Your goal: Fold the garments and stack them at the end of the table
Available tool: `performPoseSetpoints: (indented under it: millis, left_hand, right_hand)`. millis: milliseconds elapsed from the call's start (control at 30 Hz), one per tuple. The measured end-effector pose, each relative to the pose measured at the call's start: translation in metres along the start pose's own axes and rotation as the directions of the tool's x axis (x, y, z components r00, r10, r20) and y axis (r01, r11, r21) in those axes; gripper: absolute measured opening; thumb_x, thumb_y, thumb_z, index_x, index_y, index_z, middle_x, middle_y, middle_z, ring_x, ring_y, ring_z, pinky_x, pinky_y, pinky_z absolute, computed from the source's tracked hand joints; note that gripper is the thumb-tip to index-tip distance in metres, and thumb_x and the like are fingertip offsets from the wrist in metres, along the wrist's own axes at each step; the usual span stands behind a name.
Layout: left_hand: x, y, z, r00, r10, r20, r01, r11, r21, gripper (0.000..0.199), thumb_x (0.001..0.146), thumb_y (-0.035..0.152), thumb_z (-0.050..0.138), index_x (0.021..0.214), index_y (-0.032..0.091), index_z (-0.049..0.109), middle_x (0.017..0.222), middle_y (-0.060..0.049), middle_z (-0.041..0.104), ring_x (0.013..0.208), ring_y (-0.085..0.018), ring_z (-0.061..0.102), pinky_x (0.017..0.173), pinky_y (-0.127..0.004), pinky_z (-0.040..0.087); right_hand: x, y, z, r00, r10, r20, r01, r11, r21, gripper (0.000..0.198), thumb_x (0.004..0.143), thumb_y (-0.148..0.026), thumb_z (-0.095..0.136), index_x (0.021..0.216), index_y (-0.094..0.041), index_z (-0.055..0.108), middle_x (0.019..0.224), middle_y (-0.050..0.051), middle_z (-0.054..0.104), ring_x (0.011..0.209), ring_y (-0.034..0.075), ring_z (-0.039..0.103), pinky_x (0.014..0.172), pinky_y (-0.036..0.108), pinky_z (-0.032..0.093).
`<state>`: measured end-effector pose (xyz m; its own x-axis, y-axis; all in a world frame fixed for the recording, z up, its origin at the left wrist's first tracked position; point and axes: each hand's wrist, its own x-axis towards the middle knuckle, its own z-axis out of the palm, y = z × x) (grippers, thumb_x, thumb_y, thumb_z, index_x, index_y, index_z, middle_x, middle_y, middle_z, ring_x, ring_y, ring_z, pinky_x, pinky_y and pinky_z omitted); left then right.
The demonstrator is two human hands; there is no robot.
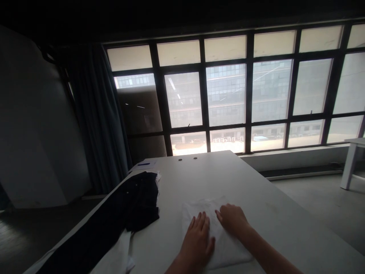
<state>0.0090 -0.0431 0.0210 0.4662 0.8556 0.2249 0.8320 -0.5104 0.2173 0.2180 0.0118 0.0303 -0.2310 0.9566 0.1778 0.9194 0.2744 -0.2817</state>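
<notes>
A white cloth garment (234, 251), folded into a flat, roughly square shape, lies on the white table (176, 182) in front of me. My left hand (199, 238) rests flat on its left half with the fingers stretched out and the thumb apart. Over the upper right part of the cloth is my right hand (232, 219). Its fingers are curled in and touch the fabric. Whether they grip a bit of it is hidden.
Dark trousers (137, 201) lie along the table's left side, with white cloth (116, 255) beneath them. A blue pen (143, 164) lies on paper at the far left corner. Two round holes (195, 158) sit near the far edge. Another white table (349, 163) stands right.
</notes>
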Motion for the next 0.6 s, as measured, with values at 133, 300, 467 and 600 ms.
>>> performPoseSetpoints:
  millis: [133,300,467,600]
  left_hand:
    - [-0.003,0.005,0.001,0.988,0.003,0.151,0.012,0.995,-0.097,0.075,0.098,0.063,0.034,0.159,0.024,0.017,0.166,-0.004,0.012,0.153,-0.027,0.009,0.126,-0.045,0.007]
    - [-0.002,-0.003,-0.008,0.984,-0.070,0.167,0.090,0.989,-0.116,0.076,0.093,0.073,0.036,0.158,0.036,0.018,0.166,0.000,0.015,0.153,-0.029,0.007,0.124,-0.052,0.004]
    - [-0.001,-0.014,-0.019,0.969,-0.145,0.200,0.159,0.986,-0.054,0.076,0.092,0.076,0.033,0.156,0.036,0.024,0.166,-0.005,0.014,0.152,-0.035,0.009,0.122,-0.055,0.011]
    - [-0.006,-0.012,-0.033,0.992,-0.005,0.123,0.010,0.999,-0.034,0.070,0.095,0.071,0.035,0.155,0.035,0.030,0.163,-0.007,0.026,0.149,-0.035,0.020,0.120,-0.056,0.014]
  right_hand:
    - [0.001,-0.008,0.010,0.967,-0.253,0.042,0.251,0.967,0.048,0.053,0.100,-0.048,0.032,0.141,-0.023,0.053,0.152,0.011,0.047,0.144,0.027,0.036,0.119,0.045,0.022]
    - [0.014,0.014,0.023,0.958,-0.217,0.189,0.204,0.975,0.086,0.073,0.098,-0.065,0.017,0.156,-0.022,0.030,0.164,0.008,0.023,0.152,0.028,0.014,0.121,0.053,0.004]
    - [0.026,0.060,0.025,0.980,0.030,0.198,-0.034,0.999,0.019,0.073,0.097,-0.063,0.018,0.158,-0.024,0.023,0.165,0.003,0.018,0.152,0.030,0.010,0.119,0.059,0.000]
    - [0.025,0.077,0.025,0.986,0.154,0.061,-0.153,0.988,-0.032,0.066,0.095,-0.048,0.031,0.153,-0.018,0.037,0.164,0.008,0.023,0.151,0.036,0.014,0.118,0.058,0.005]
